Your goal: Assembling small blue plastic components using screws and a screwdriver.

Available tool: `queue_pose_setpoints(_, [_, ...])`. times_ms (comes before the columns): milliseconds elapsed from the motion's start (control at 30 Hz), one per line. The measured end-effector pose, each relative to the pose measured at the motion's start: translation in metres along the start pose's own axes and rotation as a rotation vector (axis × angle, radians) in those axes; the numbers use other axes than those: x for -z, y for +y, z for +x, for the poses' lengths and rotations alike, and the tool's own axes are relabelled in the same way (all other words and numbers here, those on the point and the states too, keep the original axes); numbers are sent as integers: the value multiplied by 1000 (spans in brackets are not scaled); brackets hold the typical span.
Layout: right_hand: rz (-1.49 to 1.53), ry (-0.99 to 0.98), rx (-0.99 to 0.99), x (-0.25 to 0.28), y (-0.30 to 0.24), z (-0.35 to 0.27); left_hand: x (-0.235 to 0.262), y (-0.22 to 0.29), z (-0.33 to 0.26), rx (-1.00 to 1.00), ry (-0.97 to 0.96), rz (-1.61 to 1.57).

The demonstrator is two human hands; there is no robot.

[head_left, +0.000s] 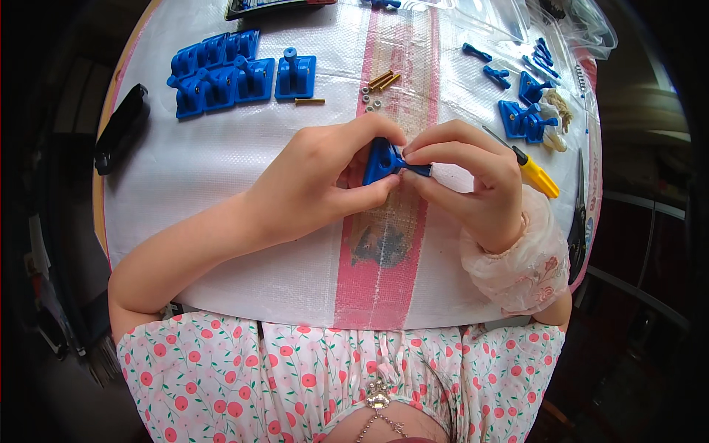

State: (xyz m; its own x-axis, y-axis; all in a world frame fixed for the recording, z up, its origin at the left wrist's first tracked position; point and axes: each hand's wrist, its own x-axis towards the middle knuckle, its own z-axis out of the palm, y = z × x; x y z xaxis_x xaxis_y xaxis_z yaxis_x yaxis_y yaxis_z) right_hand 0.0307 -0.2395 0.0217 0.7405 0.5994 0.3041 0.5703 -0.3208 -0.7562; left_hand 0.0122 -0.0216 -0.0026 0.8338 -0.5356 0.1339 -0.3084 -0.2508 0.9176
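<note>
Lying at the bench's far right corner, a clear plastic bag (583,29) holds things too blurred to tell. Over the bench's middle, the left hand (310,184) pinches a small blue plastic bracket (380,161) between thumb and fingers. The right hand (473,177) closes its fingers (443,151) on a blue peg (415,170) touching the bracket.

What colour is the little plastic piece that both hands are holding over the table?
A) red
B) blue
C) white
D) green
B: the left hand and the right hand pinch a blue plastic piece between them, the same blue as the finished pieces lined up at the far left of the table.
</note>
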Motion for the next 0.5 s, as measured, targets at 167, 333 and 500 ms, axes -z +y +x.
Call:
queue_pose_setpoints(167, [27,1,3,12,-17,9,1,-5,2,48,66,-285])
queue_pose_setpoints(333, [-76,44,-51,26,-16,2,0,-8,7,159,56,-1055])
queue_pose_setpoints(500, [-541,-33,158,22,8,9,3,-16,10,158,-238,-1356])
